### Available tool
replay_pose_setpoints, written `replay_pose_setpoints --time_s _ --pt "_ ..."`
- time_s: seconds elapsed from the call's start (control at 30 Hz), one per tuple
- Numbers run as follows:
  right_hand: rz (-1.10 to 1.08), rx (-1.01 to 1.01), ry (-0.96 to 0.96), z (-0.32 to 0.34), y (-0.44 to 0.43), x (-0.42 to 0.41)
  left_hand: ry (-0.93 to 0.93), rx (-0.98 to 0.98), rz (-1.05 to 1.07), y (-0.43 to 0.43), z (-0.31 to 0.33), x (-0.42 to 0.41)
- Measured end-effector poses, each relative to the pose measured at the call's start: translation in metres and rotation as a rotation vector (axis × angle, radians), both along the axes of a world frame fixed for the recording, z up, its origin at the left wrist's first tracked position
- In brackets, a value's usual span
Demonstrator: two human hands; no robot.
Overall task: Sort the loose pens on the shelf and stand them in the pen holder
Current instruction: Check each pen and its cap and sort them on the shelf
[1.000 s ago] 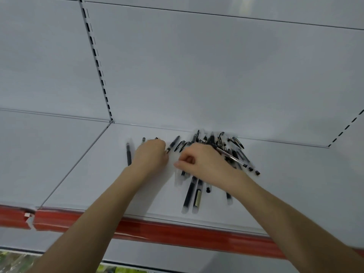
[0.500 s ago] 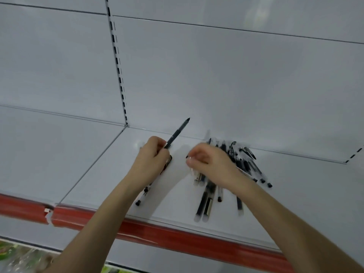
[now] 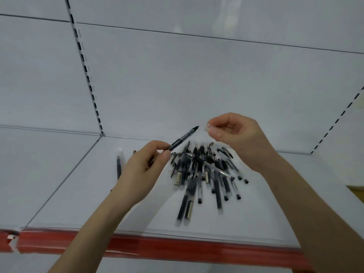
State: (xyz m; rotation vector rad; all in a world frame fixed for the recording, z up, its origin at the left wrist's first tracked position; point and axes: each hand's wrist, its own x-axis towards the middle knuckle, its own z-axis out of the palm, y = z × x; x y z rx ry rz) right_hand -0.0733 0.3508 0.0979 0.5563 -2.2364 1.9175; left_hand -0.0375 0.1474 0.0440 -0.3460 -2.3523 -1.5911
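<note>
L hand (image 3: 145,170) is raised above the white shelf (image 3: 65,194), thumb and fingers curled round the lower end of a black pen (image 3: 182,139). The pen is tilted, its bare tip pointing up and to the right, twd the R hand (image 3: 240,138). The R hand is higher up, just beyond the tip but not touching it. Its thumb and forefinger pinch a small clear piece (image 3: 207,127), poss. a cap but too blurred to say; the other fingers are loosely curled. Below and betw. the two hands lies the pile of loose pens (image 3: 199,180), flat on the shelf and fanned out, most w/ dark barrels and ends toward the front edge, some overlapping. One clear-barrelled pen (image 3: 213,168) lies crosswise on top of the pile. A single dark pen (image 3: 118,167) lies apart, left of the L hand, approx. parallel to the shelf's side seam. A red strip (image 3: 177,247) runs along the shelf front, torn at the far left. Behind is a white back panel (image 3: 197,85), w/ a slotted upright (image 3: 86,71) on the left and another slotted rail (image 3: 334,123) on the right. A yellowish object (image 3: 357,193) shows at the right edge, can't tell what it is.
</note>
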Motion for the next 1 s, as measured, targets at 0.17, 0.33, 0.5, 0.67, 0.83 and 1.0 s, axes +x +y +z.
replay_pose_setpoints --time_s 0.17,0.33,0.5,0.67,0.83,1.0 --pt "0.028 0.089 0.015 0.005 0.009 0.004 0.027 -0.061 -0.044 0.002 0.001 0.003" --pt "0.079 0.184 0.025 0.008 0.009 0.008 -0.006 -0.069 -0.069 0.001 0.001 0.006" --pt "0.009 0.126 -0.005 0.004 0.012 0.006 -0.026 -0.024 -0.046 -0.001 0.002 0.009" --pt "-0.032 0.056 -0.183 -0.003 0.012 0.002 -0.041 -0.003 -0.039 -0.001 0.003 0.012" --pt "-0.031 0.04 -0.145 -0.008 0.007 0.002 -0.066 0.012 -0.044 0.004 0.002 0.012" --pt "-0.124 -0.082 -0.075 -0.007 0.003 -0.002 -0.086 0.038 -0.051 0.008 0.001 0.014"
